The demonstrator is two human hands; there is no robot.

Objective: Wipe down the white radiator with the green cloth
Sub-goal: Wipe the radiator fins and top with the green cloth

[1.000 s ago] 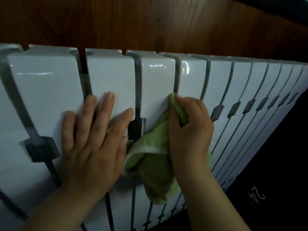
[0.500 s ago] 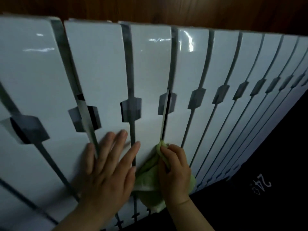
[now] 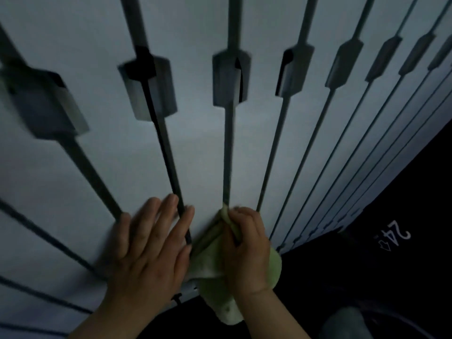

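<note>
White radiator (image 3: 200,148) fills most of the view, its panels split by dark slots; picture is motion-blurred. Dark floor (image 3: 367,277) is seen lower right, with a white "24" marking (image 3: 396,234). Left hand (image 3: 149,253) is laid flat on the lower panels, fingers (image 3: 168,216) straight and spread across a slot, nothing held. Right hand (image 3: 247,250) is placed just beside it, fingers (image 3: 247,216) curled round the bunched green cloth (image 3: 215,289). Cloth tip is pressed at the foot of a slot; the rest hangs below the radiator's bottom edge.
</note>
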